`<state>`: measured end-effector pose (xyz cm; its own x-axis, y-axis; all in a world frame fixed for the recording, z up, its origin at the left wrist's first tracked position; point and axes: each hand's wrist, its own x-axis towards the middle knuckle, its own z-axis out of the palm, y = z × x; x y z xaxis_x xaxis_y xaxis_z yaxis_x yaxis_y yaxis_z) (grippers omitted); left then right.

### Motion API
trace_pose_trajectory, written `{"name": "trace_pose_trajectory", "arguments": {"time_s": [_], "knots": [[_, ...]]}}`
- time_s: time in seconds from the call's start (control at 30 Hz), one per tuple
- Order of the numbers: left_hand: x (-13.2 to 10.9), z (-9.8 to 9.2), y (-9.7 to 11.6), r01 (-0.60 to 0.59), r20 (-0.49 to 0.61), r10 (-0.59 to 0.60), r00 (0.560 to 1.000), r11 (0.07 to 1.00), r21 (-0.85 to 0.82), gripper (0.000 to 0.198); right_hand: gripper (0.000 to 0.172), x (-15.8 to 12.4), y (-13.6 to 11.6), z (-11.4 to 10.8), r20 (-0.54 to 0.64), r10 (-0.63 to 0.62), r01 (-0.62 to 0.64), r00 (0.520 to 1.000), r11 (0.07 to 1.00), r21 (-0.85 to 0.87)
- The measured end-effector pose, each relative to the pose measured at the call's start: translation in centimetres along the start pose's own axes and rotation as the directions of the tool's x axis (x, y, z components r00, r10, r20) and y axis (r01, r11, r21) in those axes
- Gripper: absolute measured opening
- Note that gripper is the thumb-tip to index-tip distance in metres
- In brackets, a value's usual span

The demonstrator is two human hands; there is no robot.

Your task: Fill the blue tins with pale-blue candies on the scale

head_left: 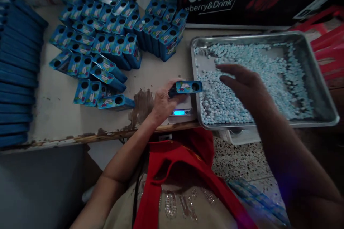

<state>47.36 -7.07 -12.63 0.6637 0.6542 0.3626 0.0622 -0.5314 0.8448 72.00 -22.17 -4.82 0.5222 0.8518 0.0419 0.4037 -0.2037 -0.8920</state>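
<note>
Held upright by the left hand (pixel 163 101), a slim blue box (pixel 185 87) is kept with its round hole facing up, above a small scale (pixel 185 112) at the table's (pixel 64 121) front edge. Whether any weight is rested on the scale cannot be told; its display is lit, but the figure cannot be read. The box is gripped around its side, and its right end is seen against the rim of the metal tray (pixel 200 107). The right hand (pixel 248 84) is poised over the tray, with thumb and fingers parted; no piece is seen in it, though its underside is hidden.

The work is judged to be well short of finished. Many pale blue candies (pixel 268 71) are left in the tray, with bare metal exposed in patches. Dozens of similar boxes (pixel 130 48) are grouped on the table with holes uncovered, so closing appears not yet done. A pale piece (pixel 143 22) is seen at one hole; how full the others are cannot be told. More blue boxes are stacked at the far left (pixel 16 68), their contents hidden.
</note>
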Motion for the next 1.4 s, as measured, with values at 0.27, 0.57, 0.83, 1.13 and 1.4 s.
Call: {"name": "trace_pose_trajectory", "arguments": {"time_s": [0.27, 0.57, 0.83, 1.13, 1.4], "knots": [[4.8, 0.6, 5.9, -0.49, 0.232, 0.432, 0.871, 0.764, 0.42, 0.038, 0.033, -0.5, 1.9, 5.9, 0.18, 0.392, -0.355, 0.902, 0.436, 0.827], [4.5, 0.7, 3.1, -0.202, 0.006, 0.209, 0.978, 0.934, 0.295, 0.032, 0.024, -0.5, 2.0, 5.2, 0.258, 0.427, -0.41, 0.867, 0.316, 0.855], [0.3, -1.3, 1.0, 0.264, -0.067, -0.319, 0.945, 0.87, -0.417, 0.062, 0.043, -1.0, 1.7, 3.1, -0.001, 0.303, -0.249, 0.953, 0.789, 0.562], [-1.4, -1.8, -0.5, 0.269, 0.049, -0.268, 0.962, 0.902, -0.337, 0.06, 0.034, 0.2, 4.9, 3.0, -0.255, -0.014, 0.013, 0.967, 1.0, -0.003], [-0.9, -4.7, 0.7, 0.113, -0.002, -0.115, 0.993, 0.979, -0.17, 0.068, 0.024, 0.1, 5.9, 2.8, -0.295, -0.116, 0.029, 0.948, 0.958, -0.284]]}}
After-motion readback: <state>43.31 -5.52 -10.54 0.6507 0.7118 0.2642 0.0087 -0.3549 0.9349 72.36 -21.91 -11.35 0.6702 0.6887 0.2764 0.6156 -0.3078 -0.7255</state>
